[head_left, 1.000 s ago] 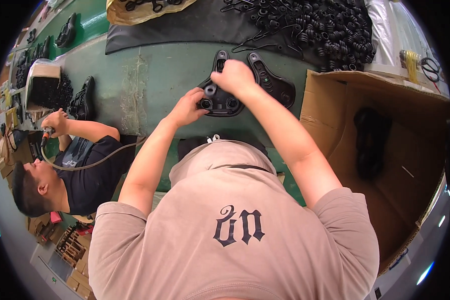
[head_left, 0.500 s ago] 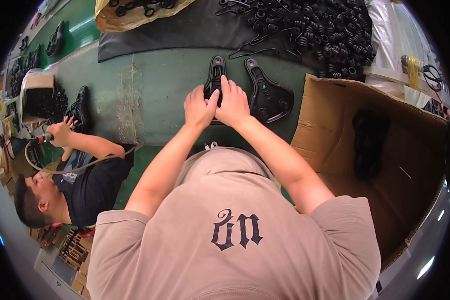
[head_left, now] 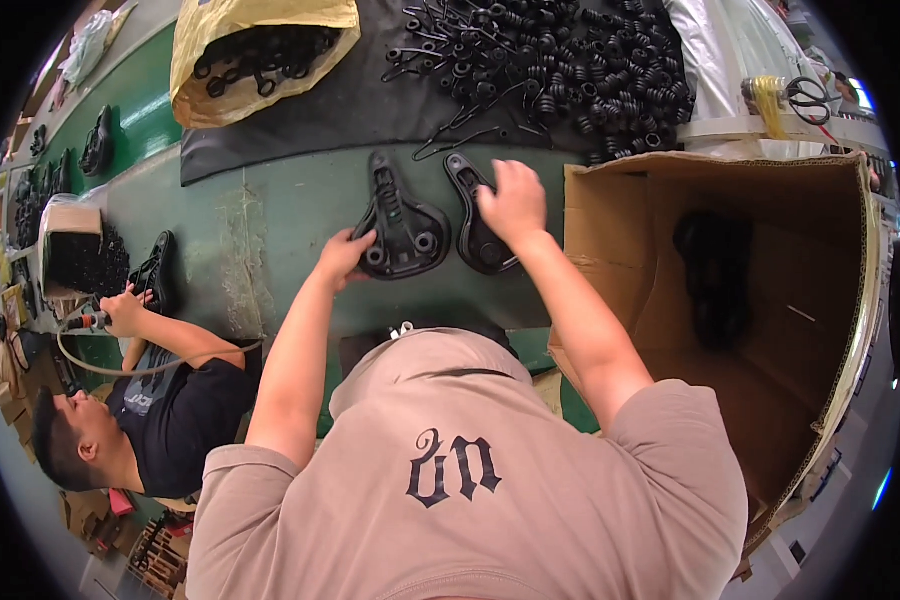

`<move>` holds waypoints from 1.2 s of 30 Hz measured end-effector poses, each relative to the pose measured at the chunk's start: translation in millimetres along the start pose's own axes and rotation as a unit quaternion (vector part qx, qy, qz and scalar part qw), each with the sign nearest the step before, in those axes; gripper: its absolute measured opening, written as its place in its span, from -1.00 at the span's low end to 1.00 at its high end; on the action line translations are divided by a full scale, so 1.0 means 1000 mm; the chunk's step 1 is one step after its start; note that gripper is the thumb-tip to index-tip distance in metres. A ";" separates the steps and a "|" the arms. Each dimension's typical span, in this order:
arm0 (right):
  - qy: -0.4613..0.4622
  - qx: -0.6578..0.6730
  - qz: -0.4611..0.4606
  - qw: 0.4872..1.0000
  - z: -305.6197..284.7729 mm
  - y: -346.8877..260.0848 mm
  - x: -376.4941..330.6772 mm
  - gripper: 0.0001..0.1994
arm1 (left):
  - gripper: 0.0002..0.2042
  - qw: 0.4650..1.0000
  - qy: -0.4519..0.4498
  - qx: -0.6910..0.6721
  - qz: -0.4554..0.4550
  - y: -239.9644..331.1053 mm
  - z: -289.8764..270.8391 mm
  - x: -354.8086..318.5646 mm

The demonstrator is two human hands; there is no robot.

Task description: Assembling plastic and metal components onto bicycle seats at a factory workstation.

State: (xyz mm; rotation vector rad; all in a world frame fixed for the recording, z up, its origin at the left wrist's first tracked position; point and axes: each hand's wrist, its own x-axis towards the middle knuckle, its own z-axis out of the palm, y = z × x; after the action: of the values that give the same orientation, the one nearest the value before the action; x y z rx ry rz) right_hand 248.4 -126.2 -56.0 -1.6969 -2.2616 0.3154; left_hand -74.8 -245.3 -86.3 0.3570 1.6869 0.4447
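Note:
Two black bicycle saddles lie side by side on the green bench, their narrow noses pointing away from me. The left saddle shows its ribbed underside with a round boss. At its left rear edge my left hand is closed, thumb on top and fingers under the rim. My right hand is over the right side of the right saddle, thumb near its middle and the other fingers apart from the thumb; it hides part of that saddle. Whether the right hand touches it, I cannot tell.
A heap of black ribbed spring-like pieces and bent rods covers a dark mat. A yellow bag holds black ringed parts. To the right stands a cardboard box with black parts inside. At left, a co-worker holds a hosed tool.
Both hands were together on the left saddle. They have parted: the left now holds its rear edge, the right has moved across to the right saddle. My view has shifted too.

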 end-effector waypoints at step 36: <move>-0.105 0.258 -0.108 0.954 -0.020 -0.076 -0.047 -0.32 | -0.72 0.943 -0.161 0.027 0.290 0.043 0.055 -0.056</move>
State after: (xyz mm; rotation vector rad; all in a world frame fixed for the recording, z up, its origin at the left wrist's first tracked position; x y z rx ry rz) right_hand 199.6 -193.1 -16.1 -1.1836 -2.2134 0.9762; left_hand -12.4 -229.5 -24.8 0.9292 1.2567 0.7276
